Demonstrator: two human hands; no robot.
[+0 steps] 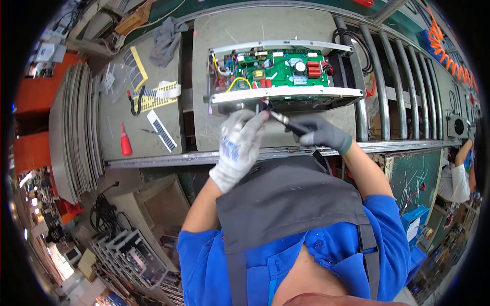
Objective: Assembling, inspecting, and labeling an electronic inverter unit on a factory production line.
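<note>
A red bottle (pixel 125 141) lies near a grey rag (pixel 167 41).

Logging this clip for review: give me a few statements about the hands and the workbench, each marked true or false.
1. The left hand wears a white glove. True.
2. The right hand is bare. False: it wears a dark grey glove.
3. The right hand holds a slim tool pointed at the open metal chassis. True.
4. The circuit board inside the chassis is blue. False: it is green.
5. A small red bottle stands left of the chassis. True.
</note>
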